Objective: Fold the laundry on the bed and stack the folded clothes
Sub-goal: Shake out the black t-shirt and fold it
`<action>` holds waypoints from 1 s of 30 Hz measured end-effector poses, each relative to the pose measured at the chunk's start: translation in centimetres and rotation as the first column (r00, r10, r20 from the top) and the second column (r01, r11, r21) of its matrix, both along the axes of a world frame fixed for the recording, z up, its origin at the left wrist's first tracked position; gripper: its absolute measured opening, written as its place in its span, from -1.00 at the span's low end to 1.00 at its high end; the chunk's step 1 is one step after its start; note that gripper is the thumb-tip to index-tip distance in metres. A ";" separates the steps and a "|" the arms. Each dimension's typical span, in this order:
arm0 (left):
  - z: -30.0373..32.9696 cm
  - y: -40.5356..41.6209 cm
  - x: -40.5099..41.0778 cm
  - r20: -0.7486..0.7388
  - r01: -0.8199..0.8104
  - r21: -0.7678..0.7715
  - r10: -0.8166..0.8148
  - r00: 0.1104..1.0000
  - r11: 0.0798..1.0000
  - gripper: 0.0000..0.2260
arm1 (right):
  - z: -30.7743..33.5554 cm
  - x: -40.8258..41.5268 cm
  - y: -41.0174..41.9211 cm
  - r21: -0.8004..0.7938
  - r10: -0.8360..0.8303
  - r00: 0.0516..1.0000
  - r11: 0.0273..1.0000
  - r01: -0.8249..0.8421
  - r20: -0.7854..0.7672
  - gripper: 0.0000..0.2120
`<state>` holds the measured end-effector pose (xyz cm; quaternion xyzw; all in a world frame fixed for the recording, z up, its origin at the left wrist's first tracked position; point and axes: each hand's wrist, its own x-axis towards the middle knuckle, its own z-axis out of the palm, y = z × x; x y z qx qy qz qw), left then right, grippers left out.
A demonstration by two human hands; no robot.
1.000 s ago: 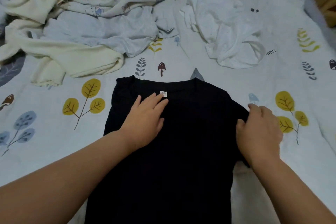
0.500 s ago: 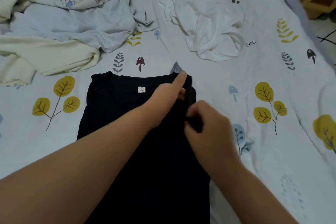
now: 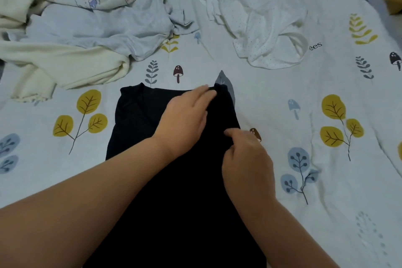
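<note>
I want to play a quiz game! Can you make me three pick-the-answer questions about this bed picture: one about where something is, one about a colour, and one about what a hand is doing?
1. Where is the white top?
A. beyond the black shirt, to the right
B. under the black shirt
C. on the floor

2. What colour is the shirt being folded?
A. red
B. black
C. green

3. What is the left hand doing?
A. lying flat on the shirt
B. waving in the air
C. holding a cup

Answers: 1 A, it lies crumpled farther up the bed. 2 B, it looks black. 3 A, its fingers are straight on the cloth.
</note>
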<state>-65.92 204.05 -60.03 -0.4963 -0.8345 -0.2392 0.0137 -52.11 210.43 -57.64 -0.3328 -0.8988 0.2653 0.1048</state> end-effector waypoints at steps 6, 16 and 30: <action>-3.8 -2.6 -0.1 -0.041 0.153 -0.605 -0.222 0.974 0.782 -0.49 | -5.0 1.4 -0.4 0.081 0.291 0.818 0.923 -0.377 0.496 -0.37; -0.6 -6.3 3.8 0.031 0.034 -0.494 -0.021 0.999 0.869 -0.49 | -2.4 4.4 -2.4 -0.002 0.320 0.889 0.941 -0.338 0.327 -0.41; 1.8 -23.0 15.8 0.309 -0.517 -0.526 0.718 0.624 0.675 -0.45 | 2.3 16.2 -7.1 -0.406 0.010 0.886 0.891 0.203 0.464 -0.44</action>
